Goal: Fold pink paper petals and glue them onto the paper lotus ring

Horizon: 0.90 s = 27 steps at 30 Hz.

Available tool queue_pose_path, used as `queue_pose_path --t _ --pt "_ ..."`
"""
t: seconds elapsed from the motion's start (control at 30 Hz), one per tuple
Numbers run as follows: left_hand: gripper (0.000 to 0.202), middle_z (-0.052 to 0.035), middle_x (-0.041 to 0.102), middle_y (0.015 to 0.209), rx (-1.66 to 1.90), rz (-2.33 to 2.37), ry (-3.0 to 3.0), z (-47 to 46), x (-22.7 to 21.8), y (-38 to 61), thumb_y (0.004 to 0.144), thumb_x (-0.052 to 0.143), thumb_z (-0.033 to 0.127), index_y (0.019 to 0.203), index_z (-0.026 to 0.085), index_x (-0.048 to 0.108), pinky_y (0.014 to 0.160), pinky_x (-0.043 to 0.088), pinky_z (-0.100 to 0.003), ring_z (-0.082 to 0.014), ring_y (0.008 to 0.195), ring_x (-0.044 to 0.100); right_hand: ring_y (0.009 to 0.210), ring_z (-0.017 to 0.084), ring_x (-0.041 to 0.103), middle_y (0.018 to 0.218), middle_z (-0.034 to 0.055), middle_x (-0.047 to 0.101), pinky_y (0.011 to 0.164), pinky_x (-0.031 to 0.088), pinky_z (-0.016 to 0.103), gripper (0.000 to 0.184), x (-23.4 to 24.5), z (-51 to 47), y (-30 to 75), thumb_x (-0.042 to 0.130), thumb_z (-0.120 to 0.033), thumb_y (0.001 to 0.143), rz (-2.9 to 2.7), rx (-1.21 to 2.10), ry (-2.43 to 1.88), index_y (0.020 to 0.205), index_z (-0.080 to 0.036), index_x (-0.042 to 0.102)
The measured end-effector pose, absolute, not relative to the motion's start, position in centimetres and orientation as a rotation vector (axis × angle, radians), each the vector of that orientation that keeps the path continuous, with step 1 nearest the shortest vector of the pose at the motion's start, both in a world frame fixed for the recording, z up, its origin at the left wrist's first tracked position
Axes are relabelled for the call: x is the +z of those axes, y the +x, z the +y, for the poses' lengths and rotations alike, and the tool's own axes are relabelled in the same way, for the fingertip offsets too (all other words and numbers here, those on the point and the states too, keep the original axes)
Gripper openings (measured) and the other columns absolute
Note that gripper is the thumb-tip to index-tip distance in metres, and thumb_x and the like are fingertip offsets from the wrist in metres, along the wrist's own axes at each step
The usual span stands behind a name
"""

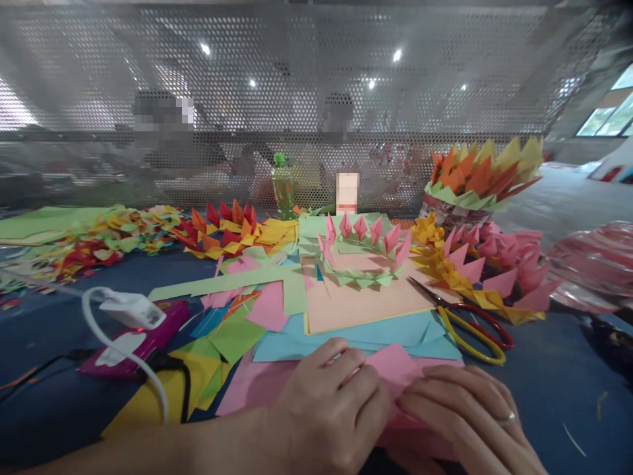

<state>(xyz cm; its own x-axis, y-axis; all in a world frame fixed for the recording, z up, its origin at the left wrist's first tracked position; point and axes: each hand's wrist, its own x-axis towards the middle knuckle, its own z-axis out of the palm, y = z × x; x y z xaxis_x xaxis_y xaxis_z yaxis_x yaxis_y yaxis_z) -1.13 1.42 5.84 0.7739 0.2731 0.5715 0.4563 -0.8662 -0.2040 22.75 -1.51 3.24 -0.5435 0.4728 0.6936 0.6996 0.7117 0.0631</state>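
Observation:
A pink sheet of paper [394,364] rises, partly folded, between my two hands above a stack of coloured sheets. My left hand [329,406] is closed on it, fingers curled; the fingertips are partly hidden behind the knuckles. From the right, my right hand [465,409], with a ring on one finger, bends over the same paper with its fingers together; its thumb is hidden. Beyond my hands lie blue sheets [346,346] and a peach sheet [356,307]. On that sheet stands a ring of folded paper [368,280] with green points and upright pink petals.
Scissors [467,330] with red and yellow handles lie right of the stack. A purple power strip [133,340] with a white charger [132,309] sits left. Folded paper pieces [494,270], a bottle [283,188] and a paper flower basket [475,178] stand before a perforated screen [237,99].

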Motion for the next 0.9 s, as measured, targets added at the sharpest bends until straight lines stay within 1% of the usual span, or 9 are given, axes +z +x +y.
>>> queue_pose_path --t 0.07,0.17,0.33,0.43,0.53,0.63,0.73,0.8,0.9 --pt "0.024 -0.0062 0.07 0.085 -0.809 -0.541 -2.647 1.3 5.8 -1.1 0.099 0.044 0.011 0.095 0.011 0.067 0.08 0.052 -0.039 -0.0219 0.081 0.065 0.09 0.021 0.075 0.097 -0.0033 0.081 0.09 0.046 0.036 0.02 3.2 -1.4 22.7 0.069 -0.021 0.087 -2.27 -0.454 -0.88 0.106 -0.028 0.071" --pt "0.022 -0.0062 0.073 0.091 -0.864 -0.497 -2.64 1.2 5.7 -1.2 0.1 0.047 0.014 0.097 0.011 0.069 0.08 0.051 -0.038 -0.0216 0.085 0.066 0.092 0.021 0.074 0.097 -0.0048 0.08 0.093 0.044 0.037 0.024 3.3 -1.2 22.8 0.064 -0.012 0.087 -2.273 -0.435 -0.895 0.101 -0.029 0.072" --pt "0.029 -0.0057 0.076 0.101 -0.895 -0.47 -2.661 1.3 5.6 -1.8 0.1 0.043 0.017 0.099 0.013 0.072 0.082 0.052 -0.038 -0.0216 0.092 0.066 0.094 0.022 0.073 0.097 -0.0028 0.08 0.093 0.044 0.038 0.022 3.2 -0.9 23.9 0.066 -0.016 0.088 -2.246 -0.423 -0.906 0.105 -0.028 0.072" --pt "0.032 -0.0062 0.077 0.107 -0.874 -0.459 -2.687 1.3 5.7 -2.0 0.1 0.041 0.013 0.102 0.012 0.073 0.086 0.053 -0.037 -0.0216 0.098 0.067 0.094 0.022 0.072 0.099 -0.0026 0.08 0.091 0.044 0.038 0.023 2.8 -0.9 24.8 0.066 -0.017 0.088 -2.266 -0.464 -0.957 0.107 -0.03 0.073" --pt "0.03 -0.0049 0.078 0.108 -0.882 -0.4 -2.687 1.3 5.5 -2.0 0.098 0.044 0.01 0.099 0.014 0.074 0.092 0.054 -0.034 -0.0208 0.104 0.067 0.097 0.023 0.071 0.101 -0.0015 0.079 0.091 0.043 0.039 0.022 2.4 -0.9 25.5 0.065 -0.019 0.089 -2.271 -0.469 -1.004 0.107 -0.03 0.073" --pt "0.028 -0.0052 0.077 0.111 -0.864 -0.376 -2.702 1.3 5.2 -1.9 0.099 0.045 0.013 0.1 0.014 0.074 0.096 0.053 -0.035 -0.022 0.109 0.067 0.099 0.024 0.07 0.102 -0.0004 0.079 0.092 0.044 0.04 0.024 2.1 -0.9 25.7 0.064 -0.016 0.088 -2.279 -0.455 -1.007 0.107 -0.028 0.073" --pt "0.026 -0.0063 0.077 0.113 -0.864 -0.463 -2.746 1.6 5.1 -1.8 0.1 0.048 0.021 0.108 0.012 0.071 0.097 0.053 -0.037 -0.0224 0.108 0.067 0.102 0.024 0.069 0.102 0.0001 0.079 0.092 0.043 0.04 0.022 2.1 -0.8 25.6 0.065 -0.015 0.087 -2.309 -0.448 -0.998 0.103 -0.028 0.073" --pt "0.027 -0.0073 0.076 0.113 -0.85 -0.492 -2.801 1.7 5.2 -1.7 0.099 0.05 0.023 0.112 0.011 0.07 0.095 0.054 -0.037 -0.0219 0.105 0.068 0.102 0.024 0.069 0.102 0.0001 0.079 0.092 0.043 0.04 0.019 2.2 -0.7 25.5 0.063 -0.015 0.089 -2.329 -0.438 -1.0 0.099 -0.028 0.073" --pt "0.026 -0.0083 0.076 0.107 -0.791 -0.489 -2.91 1.9 5.4 -1.5 0.099 0.049 0.021 0.109 0.009 0.07 0.093 0.055 -0.036 -0.0211 0.099 0.069 0.101 0.021 0.07 0.101 -0.0015 0.079 0.092 0.043 0.037 0.018 2.4 -0.7 25.4 0.061 -0.017 0.092 -2.367 -0.422 -0.973 0.098 -0.029 0.073"
